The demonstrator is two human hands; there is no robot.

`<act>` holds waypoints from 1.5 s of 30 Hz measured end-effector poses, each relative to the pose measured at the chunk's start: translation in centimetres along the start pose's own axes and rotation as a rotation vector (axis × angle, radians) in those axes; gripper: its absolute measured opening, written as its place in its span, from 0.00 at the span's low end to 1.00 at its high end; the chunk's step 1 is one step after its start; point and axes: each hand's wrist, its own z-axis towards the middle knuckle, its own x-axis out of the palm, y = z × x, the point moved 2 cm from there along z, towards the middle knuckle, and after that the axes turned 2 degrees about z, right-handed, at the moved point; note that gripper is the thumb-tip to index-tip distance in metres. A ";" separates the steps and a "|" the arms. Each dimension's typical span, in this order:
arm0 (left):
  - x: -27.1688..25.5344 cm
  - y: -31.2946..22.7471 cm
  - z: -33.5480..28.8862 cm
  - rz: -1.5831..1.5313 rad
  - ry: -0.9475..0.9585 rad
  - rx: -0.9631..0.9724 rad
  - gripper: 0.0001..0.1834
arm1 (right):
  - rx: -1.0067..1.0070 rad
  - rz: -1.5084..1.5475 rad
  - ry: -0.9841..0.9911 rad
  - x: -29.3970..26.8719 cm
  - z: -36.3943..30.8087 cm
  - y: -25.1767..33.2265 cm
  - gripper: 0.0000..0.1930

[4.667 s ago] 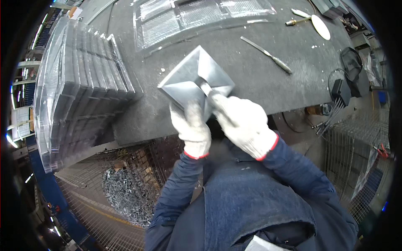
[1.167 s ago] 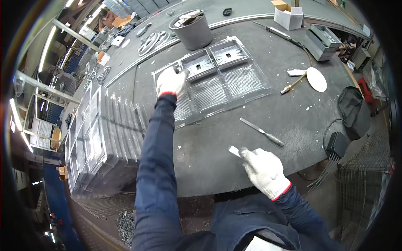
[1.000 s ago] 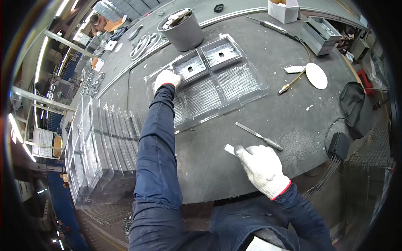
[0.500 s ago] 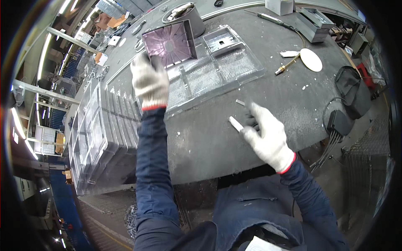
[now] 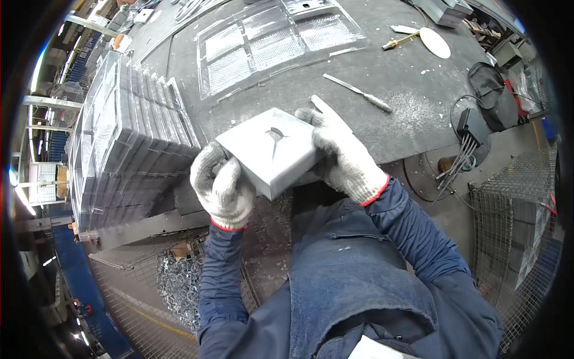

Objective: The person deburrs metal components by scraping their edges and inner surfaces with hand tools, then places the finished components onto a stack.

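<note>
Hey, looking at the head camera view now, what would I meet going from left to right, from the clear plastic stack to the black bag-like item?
Stack of clear plastic trays, left hand, silver square piece, right hand, white oval disc, black bag-like item.

Have cover (image 5: pixel 263 143) between left hand (image 5: pixel 222 185) and right hand (image 5: pixel 348 158) at near edge of table (image 5: pixel 418 128), with stack of trays (image 5: pixel 137 131) to the left and single tray (image 5: pixel 248 51) behind on table, another cover (image 5: pixel 308 5) in its far right compartment. See file (image 5: pixel 360 94) in front of single tray's right end, behind right hand; disc (image 5: pixel 434 43) farther back to the right, next to hose (image 5: pixel 403 40), with box (image 5: pixel 445 13) behind disc. Find bag (image 5: pixel 485 84) at table's right edge, basket (image 5: pixel 128 299) holding rings (image 5: pixel 181 284) at lower left, past left forearm (image 5: pixel 221 275), and second basket (image 5: pixel 508 197) off right, past right forearm (image 5: pixel 412 230).
</note>
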 end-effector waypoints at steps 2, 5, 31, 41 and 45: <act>-0.2 -1.0 -0.2 0.006 0.081 -0.114 0.25 | 0.028 0.032 0.003 -0.9 0.1 -0.5 0.40; -0.8 1.0 -2.4 -0.209 0.170 -0.639 0.24 | -0.084 -0.061 0.039 -1.8 -0.3 0.2 0.51; -0.3 1.3 7.3 -0.302 0.725 -0.962 0.36 | -0.855 -1.993 -0.438 -9.1 2.3 9.2 0.14; 0.1 0.2 6.7 -0.305 0.639 -1.005 0.35 | -0.667 -1.788 0.229 -0.8 -6.1 2.5 0.18; 0.5 -1.2 7.1 -0.395 0.594 -1.091 0.35 | -0.700 -1.967 0.194 1.0 -4.4 1.1 0.16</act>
